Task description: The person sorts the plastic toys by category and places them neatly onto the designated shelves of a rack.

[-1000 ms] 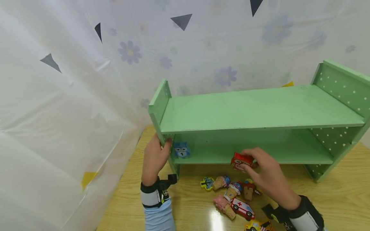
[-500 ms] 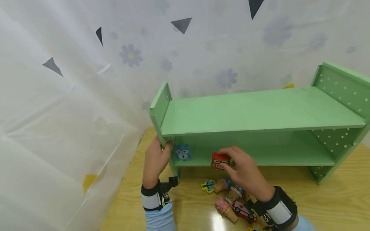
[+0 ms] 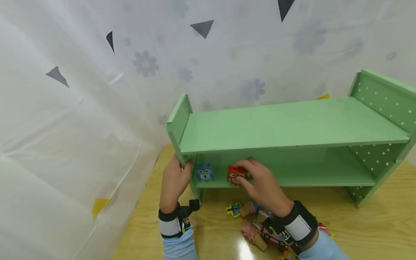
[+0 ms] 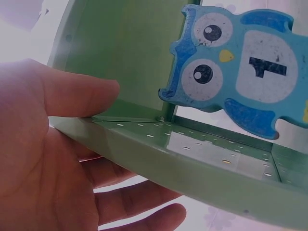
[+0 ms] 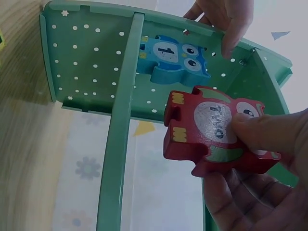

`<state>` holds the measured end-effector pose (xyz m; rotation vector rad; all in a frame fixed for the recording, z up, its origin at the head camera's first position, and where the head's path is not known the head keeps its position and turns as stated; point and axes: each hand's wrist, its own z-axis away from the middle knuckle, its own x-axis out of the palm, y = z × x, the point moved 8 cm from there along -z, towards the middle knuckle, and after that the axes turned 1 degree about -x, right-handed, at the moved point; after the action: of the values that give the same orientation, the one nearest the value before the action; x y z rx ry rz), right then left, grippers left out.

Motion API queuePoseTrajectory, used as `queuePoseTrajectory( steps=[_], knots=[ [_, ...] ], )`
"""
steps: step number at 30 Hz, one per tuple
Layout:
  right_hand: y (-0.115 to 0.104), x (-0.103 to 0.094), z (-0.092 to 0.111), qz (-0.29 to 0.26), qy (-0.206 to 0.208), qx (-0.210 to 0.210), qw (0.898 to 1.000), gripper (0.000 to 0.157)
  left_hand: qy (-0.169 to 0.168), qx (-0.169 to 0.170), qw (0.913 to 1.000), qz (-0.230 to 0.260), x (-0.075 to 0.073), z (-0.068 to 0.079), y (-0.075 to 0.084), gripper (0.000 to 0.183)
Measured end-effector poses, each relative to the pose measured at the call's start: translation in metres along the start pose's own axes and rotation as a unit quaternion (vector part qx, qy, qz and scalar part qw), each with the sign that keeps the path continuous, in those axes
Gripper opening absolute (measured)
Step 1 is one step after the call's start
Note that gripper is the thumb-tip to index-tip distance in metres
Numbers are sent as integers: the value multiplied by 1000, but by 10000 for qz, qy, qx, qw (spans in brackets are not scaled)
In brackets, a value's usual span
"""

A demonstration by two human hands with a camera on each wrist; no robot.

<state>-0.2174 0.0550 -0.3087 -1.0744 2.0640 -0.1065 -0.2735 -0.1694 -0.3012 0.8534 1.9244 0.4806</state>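
Note:
My left hand [image 3: 175, 180] grips the left side panel of the green shelf [image 3: 292, 124], thumb inside and fingers outside, as the left wrist view shows. Just inside that panel a blue owl block [image 4: 240, 67] marked 1 stands upright on the lower board. Between thumb and fingers, my right hand [image 3: 264, 186] pinches a red owl block [image 5: 211, 127] marked TWO. In the head view the red block is at the front of the lower compartment, a little right of the blue owl. The right wrist view shows its feet close to the lower board's edge.
On the wooden table below the shelf lie a yellow-edged tree piece [image 3: 234, 209], a pink ice-cream cone toy [image 3: 253, 234], a red toy ambulance [image 3: 274, 241] and several other toys, partly hidden by my right forearm. A pale flowered sheet [image 3: 107, 119] hangs behind.
My right hand has carried the red owl block leftward along the shelf front, close to the blue owl. My left hand keeps its hold on the side panel.

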Motion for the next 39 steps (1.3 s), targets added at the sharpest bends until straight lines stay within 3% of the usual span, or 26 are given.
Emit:
queuePoseTrajectory(
  steps=[9,20,29,39],
  knots=[
    [-4,7,-12,40,75,28,10000,37,9,-2,10000,51,0,-1,-1,21],
    [-2,20,-17,-303,-229,276,9989,34,77,0,9999,-79,-3,1,-1,17],
    [7,28,-17,-188,-315,504,9981,34,67,83,9999,-7,-3,-1,2,15],
    [7,40,-22,-201,-457,434,9978,35,29,3,10000,33,-2,-1,-2,18]
  ],
)
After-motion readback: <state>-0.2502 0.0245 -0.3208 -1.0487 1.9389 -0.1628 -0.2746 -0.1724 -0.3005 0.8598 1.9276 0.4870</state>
